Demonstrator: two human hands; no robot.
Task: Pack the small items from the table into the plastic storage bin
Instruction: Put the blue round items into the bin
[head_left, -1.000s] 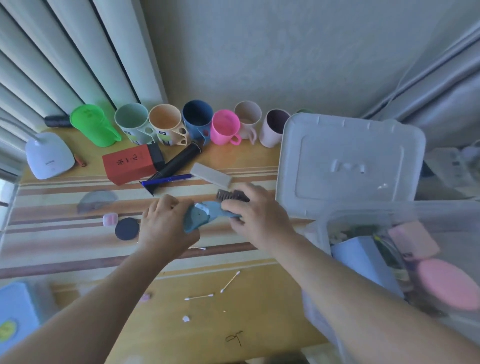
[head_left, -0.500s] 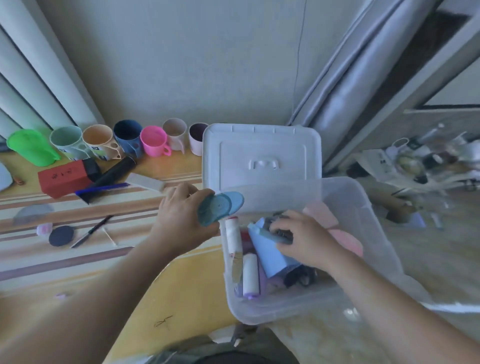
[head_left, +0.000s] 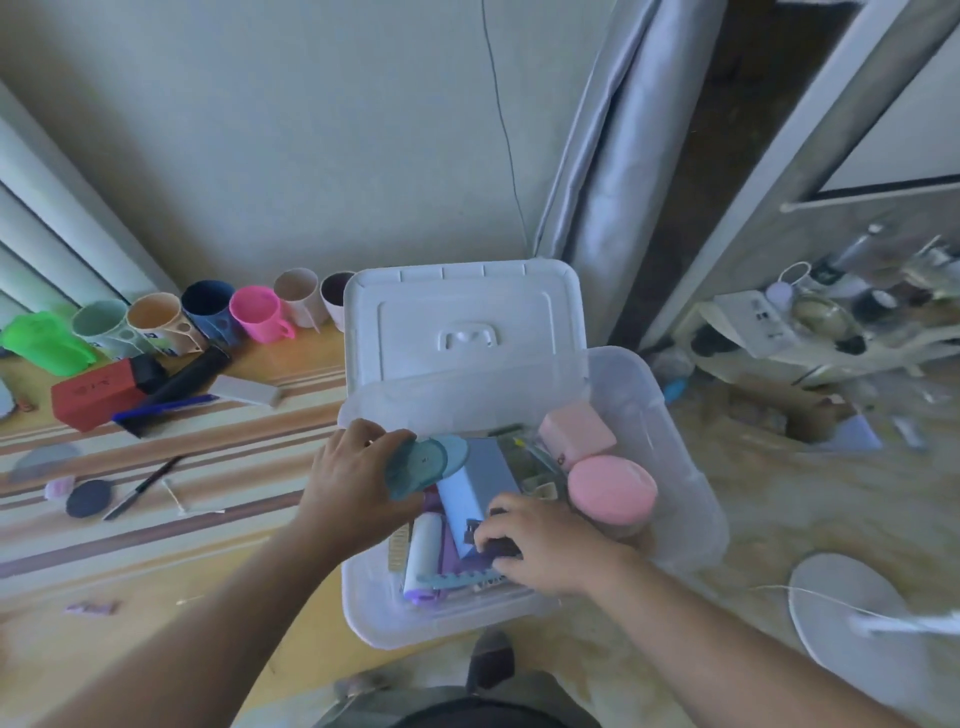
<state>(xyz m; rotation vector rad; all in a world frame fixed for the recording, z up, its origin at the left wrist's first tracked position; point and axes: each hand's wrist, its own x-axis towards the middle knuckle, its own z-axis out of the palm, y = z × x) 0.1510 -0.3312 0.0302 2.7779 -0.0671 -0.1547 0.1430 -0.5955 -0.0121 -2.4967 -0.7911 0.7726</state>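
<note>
Over the clear plastic storage bin (head_left: 691, 467) beside the wooden counter (head_left: 218, 467), the left hand (head_left: 353, 483) grips a round teal plastic case (head_left: 423, 462) while the right hand (head_left: 540, 545) closes on a small dark item inside; crowded contents may leave the case perched, likely to slip.

No legible txt anywhere.

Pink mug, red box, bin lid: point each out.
Pink mug (head_left: 258, 315), head view, outer wall.
Red box (head_left: 93, 393), head view, long side face.
Bin lid (head_left: 465, 322), head view, flat top above its handle.
</note>
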